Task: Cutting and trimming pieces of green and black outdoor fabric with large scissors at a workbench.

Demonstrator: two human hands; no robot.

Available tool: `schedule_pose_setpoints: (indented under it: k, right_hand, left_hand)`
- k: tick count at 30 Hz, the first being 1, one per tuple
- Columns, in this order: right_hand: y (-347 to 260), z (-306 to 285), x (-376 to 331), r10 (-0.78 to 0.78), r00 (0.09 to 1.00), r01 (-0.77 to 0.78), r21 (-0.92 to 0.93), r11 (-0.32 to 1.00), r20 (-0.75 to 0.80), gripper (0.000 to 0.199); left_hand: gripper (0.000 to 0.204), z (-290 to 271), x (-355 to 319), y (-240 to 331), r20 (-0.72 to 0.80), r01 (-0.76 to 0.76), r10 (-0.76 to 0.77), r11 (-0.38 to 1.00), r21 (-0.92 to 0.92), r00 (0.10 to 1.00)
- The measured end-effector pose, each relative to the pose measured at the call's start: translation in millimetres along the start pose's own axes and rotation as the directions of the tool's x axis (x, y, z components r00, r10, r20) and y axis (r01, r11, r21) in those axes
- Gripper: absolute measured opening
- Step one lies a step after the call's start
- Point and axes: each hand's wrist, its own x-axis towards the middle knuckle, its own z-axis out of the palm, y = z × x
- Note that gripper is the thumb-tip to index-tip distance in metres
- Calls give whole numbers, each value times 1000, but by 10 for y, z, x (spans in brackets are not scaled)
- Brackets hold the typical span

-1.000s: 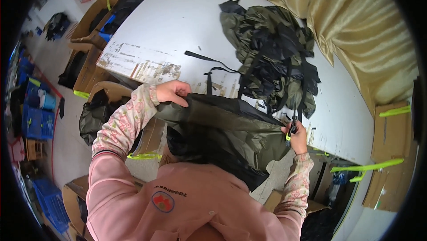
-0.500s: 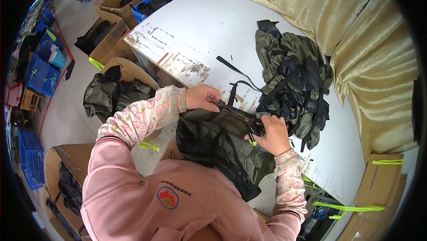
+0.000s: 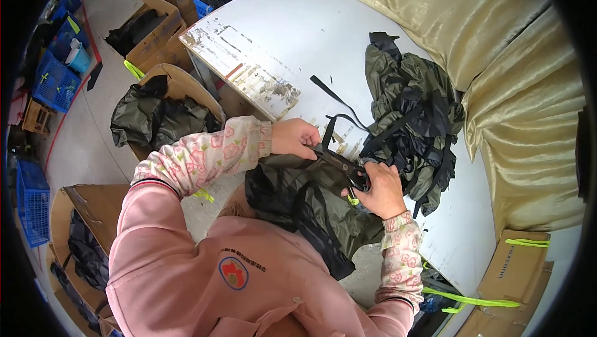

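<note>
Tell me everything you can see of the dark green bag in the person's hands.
The dark green bag looks like thin, slightly shiny fabric with black straps. It lies crumpled, draped over the white table edge onto the person's lap. The left hand and right hand pinch its upper edge at a black strap.

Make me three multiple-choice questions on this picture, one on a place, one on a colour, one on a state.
1. Where is the heap of dark bags?
A. on the white table, ahead of the hands
B. on the floor
C. in a blue crate

2. What colour is the bag in the hands?
A. red
B. dark olive green
C. white

3. How are the hands?
A. both idle
B. left hand and right hand both in a grip on the bag
C. only one on it

Answers: 1 A, the heap rests on the tabletop. 2 B, the fabric is olive. 3 B, both hands close on its top edge.
</note>
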Motion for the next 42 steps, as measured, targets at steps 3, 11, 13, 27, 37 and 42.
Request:
schedule_pose_setpoints:
  k: [3,11,13,27,37,42]
  right_hand:
    - [-8,-6,11,-3,1000,3,-5,1000,15,41]
    - [-41,-84,-26,-16,1000,15,-73,997,-15,34]
    - [-31,-69,-47,-6,1000,4,-65,998,-29,34]
    - [-32,-157,-34,-29,999,29,11,1000,29,46]
    - [-64,-134,-62,-23,996,24,-12,1000,91,40]
    - [120,-51,-260,150,987,-140,141,980,-64,21]
  left_hand:
    - [16,14,-8,49,0,7,-7,1000,-3,1000]
    - [22,60,-62,180,8,15,-15,1000,11,1000]
    - [20,67,-77,206,-1,17,-17,999,49,1000]
    - [18,138,-52,216,17,-69,67,987,144,998]
    - [18,195,-104,276,27,-78,75,979,188,997]
    - [19,63,-15,467,-36,-134,150,951,278,988]
